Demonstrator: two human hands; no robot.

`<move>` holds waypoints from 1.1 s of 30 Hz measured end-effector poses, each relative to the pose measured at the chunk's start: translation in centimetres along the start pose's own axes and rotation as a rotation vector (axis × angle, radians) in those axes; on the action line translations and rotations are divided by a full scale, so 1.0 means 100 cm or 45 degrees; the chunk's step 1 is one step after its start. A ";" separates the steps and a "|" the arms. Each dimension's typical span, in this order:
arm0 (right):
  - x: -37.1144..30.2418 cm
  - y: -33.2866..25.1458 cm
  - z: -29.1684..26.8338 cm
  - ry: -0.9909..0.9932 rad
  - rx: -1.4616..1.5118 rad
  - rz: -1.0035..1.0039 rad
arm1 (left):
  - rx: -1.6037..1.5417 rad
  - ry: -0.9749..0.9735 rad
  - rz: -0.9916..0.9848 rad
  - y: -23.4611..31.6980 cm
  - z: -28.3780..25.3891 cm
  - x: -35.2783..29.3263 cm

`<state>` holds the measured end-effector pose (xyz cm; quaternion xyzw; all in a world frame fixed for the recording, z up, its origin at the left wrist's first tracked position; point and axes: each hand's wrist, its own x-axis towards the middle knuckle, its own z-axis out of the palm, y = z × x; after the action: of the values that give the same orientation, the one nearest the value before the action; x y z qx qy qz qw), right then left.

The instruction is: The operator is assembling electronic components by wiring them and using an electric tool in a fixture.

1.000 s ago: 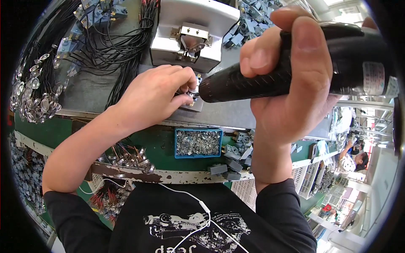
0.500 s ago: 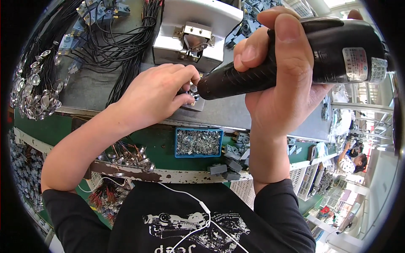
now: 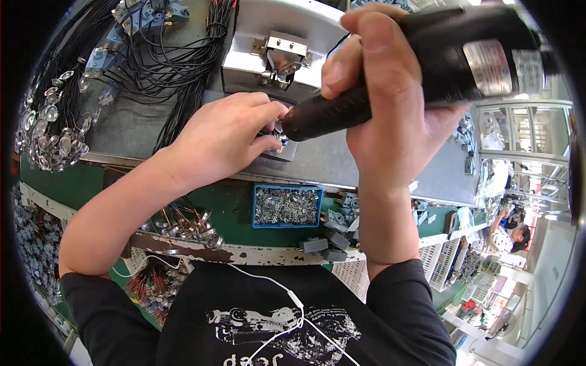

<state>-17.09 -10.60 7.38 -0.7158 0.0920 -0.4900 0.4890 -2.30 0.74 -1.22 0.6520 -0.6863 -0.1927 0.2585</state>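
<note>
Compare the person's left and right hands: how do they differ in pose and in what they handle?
The left hand curves its thumb and fingers about a small workpiece at the bench, exact contact hidden; the right hand wraps around a black handheld tool.
The left hand shows its back to the camera, while the right hand is raised and looks larger.
Both are bare, and the tool's nose points toward the left hand's fingertips.

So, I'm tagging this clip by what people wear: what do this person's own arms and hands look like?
The left hand and right hand are bare, with no gloves, watch or bracelet showing. The forearms are uncovered up to plain black sleeves, which end near the elbows.
</note>
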 end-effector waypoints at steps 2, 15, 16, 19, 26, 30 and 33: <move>0.006 0.007 -0.004 -0.010 -0.003 -0.007 | -0.044 -0.024 -0.035 0.001 -0.001 0.000; 0.006 0.016 -0.012 -0.098 -0.001 -0.085 | -0.184 -0.020 0.062 -0.022 0.006 0.012; 0.005 0.013 -0.016 -0.109 0.004 -0.091 | -0.185 -0.017 0.056 -0.022 0.007 0.011; -0.002 0.011 -0.009 -0.148 0.013 -0.111 | -0.126 -0.009 0.038 -0.018 0.007 0.007; -0.001 0.014 -0.007 -0.221 0.013 -0.143 | -0.020 -0.037 -0.002 -0.002 0.001 0.001; 0.001 0.013 -0.011 -0.264 0.019 -0.167 | -0.005 -0.098 -0.031 0.003 -0.005 0.001; 0.003 0.016 -0.014 -0.301 0.035 -0.187 | 0.007 -0.124 -0.016 0.004 -0.007 0.003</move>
<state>-17.43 -12.45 6.34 -0.7666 -0.0257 -0.4377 0.4692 -2.18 0.53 -0.42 0.6467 -0.6946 -0.2238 0.2218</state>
